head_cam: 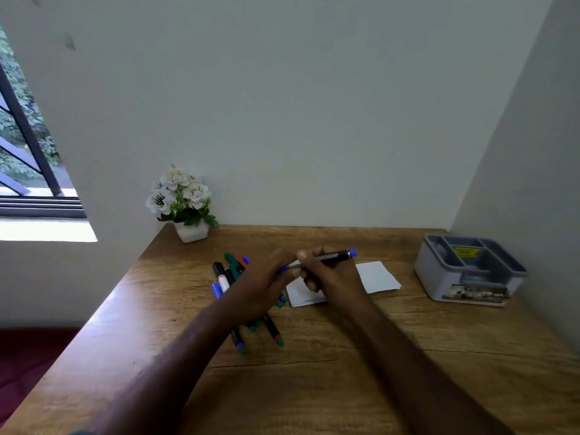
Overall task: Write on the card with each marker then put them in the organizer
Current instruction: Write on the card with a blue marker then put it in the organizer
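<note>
Marker with blue end (pixel 326 257) is held level above the desk (pixel 345 356), over the near-left part of the white card (pixel 376 276). Right hand (pixel 329 277) has its fingers curled round the dark barrel, thumb on top. Left hand (pixel 266 284) meets the marker's left end, fingertips closed on what appears to be the blue cap or tip; the exact contact is partly hidden by the fingers. Both forearms extend from the lower edge of the view and converge at the marker.

Card lies flat on the desk, partly covered by the right hand. Pile of loose markers (pixel 238 277) lies just left of the card, partly under the left wrist, with blue, green and red ends showing. Grey organizer (pixel 470 268) stands well apart to the right, near the side wall, its compartments holding no markers that can be seen. Potted white flowers (pixel 185 202) stand at the desk's far left corner against the wall. Window (pixel 25 152) is at far left.
</note>
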The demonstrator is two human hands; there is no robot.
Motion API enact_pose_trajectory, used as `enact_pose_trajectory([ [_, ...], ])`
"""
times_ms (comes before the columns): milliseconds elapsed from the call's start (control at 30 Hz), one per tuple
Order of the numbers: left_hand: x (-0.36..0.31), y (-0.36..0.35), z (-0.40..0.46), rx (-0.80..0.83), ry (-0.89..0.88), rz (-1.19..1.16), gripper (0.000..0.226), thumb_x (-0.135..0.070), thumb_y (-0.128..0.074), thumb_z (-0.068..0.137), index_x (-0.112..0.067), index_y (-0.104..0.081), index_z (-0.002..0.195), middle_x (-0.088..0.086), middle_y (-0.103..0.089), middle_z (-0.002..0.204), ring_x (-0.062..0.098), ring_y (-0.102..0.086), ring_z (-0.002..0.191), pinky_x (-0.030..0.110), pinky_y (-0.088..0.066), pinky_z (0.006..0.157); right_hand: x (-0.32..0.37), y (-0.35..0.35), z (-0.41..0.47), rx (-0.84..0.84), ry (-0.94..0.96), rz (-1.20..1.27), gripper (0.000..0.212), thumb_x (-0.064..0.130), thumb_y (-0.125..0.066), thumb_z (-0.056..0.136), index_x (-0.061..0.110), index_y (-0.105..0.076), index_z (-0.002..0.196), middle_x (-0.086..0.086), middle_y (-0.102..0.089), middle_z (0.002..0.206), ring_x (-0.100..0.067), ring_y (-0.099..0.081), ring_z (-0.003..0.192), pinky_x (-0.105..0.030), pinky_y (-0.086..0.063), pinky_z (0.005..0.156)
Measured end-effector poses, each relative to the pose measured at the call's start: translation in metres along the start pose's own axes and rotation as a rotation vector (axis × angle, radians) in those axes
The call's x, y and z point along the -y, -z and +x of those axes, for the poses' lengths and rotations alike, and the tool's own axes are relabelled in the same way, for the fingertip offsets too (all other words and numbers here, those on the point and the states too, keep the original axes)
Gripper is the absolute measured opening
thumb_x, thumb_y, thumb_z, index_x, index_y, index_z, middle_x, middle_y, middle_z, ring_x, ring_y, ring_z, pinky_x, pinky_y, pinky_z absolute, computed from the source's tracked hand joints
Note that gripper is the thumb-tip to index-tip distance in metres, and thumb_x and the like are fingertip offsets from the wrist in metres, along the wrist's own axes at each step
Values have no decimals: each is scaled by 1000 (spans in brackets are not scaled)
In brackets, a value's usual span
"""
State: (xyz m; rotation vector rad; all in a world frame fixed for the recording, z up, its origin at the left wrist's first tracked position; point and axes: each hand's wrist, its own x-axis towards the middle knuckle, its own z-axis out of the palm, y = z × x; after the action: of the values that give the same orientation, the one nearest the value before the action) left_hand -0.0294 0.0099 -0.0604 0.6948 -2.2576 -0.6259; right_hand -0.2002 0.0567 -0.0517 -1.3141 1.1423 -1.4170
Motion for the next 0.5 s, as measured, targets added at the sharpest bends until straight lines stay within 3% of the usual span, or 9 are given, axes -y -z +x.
enact_pose_trajectory([
  [133, -4, 7, 1, -5, 57, -91, 18, -22, -47, 101, -22, -64, 95, -6, -61, 79, 14, -58, 74, 40, -49, 65, 4, -1, 2, -97, -2, 96, 24, 27, -68, 92, 12, -63, 74, -10, -60, 63, -18, -49, 51, -28, -41, 52],
  [200, -10, 9, 0, 9, 103, -144, 19, -25, -50, 99, -16, -66, 96, 3, -62, 77, 23, -59, 70, 47, -51, 64, 4, 0, 2, -86, -4, 100, 25, 25, -68, 92, 13, -63, 71, -10, -59, 62, -20, -48, 50, -30, -40, 51],
  [367, -25, 6, -2, 36, 153, -200, 22, -28, -54, 97, -11, -68, 99, 8, -65, 75, 25, -57, 64, 45, -50, 61, 7, 5, 2, -40, 18, 91, 35, 19, -66, 93, 19, -56, 59, -10, -55, 57, -19, -45, 45, -30, -37, 49],
  [500, -32, 19, -3, 162, 159, -377, 25, -20, -51, 99, -1, -67, 94, 5, -57, 69, 15, -49, 60, 30, -41, 58, 9, 9, 2, 25, 30, 130, 37, 10, -57, 96, 11, -50, 60, -11, -56, 55, -18, -44, 40, -26, -37, 43],
])
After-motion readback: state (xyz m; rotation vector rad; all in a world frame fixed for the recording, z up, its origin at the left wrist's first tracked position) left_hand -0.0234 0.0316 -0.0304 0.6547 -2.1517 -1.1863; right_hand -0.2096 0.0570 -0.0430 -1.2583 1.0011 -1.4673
